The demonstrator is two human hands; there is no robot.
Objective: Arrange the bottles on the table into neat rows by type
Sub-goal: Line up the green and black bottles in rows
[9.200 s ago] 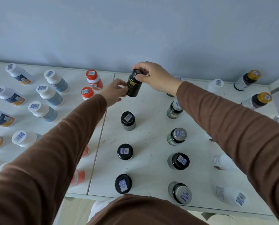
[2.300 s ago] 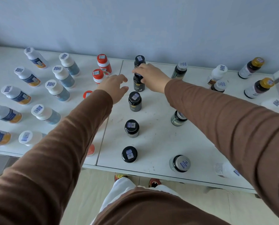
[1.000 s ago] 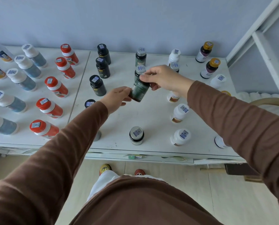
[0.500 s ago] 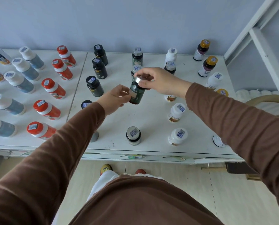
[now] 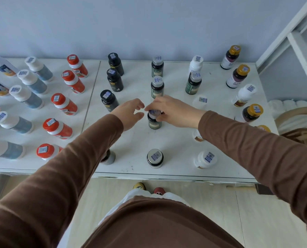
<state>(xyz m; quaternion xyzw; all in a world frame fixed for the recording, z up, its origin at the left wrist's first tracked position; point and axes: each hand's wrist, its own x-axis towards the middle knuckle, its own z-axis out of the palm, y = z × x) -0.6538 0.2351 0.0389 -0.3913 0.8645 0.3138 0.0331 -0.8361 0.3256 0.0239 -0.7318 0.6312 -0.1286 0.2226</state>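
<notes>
My right hand (image 5: 174, 111) grips a dark green bottle with a silver cap (image 5: 154, 120), which stands upright on the white table (image 5: 176, 140). It lines up with two like bottles behind it (image 5: 157, 86) and one nearer the front edge (image 5: 155, 157). My left hand (image 5: 129, 113) hovers just left of it, fingers apart, holding nothing. Another green bottle (image 5: 193, 85) stands among the white ones to the right. Black bottles (image 5: 114, 79) form a row on the left of the panel.
Red-capped bottles (image 5: 64, 104) and white-capped blue ones (image 5: 26, 96) run in rows on the left panel. White bottles (image 5: 205, 158) and gold-capped ones (image 5: 237, 76) stand at the right. A white frame (image 5: 301, 42) rises at the far right. The wall is directly behind.
The green bottle, held tilted in the air by both hands, now stands on the table in the green row. My left hand has let go; my right hand still holds it.
</notes>
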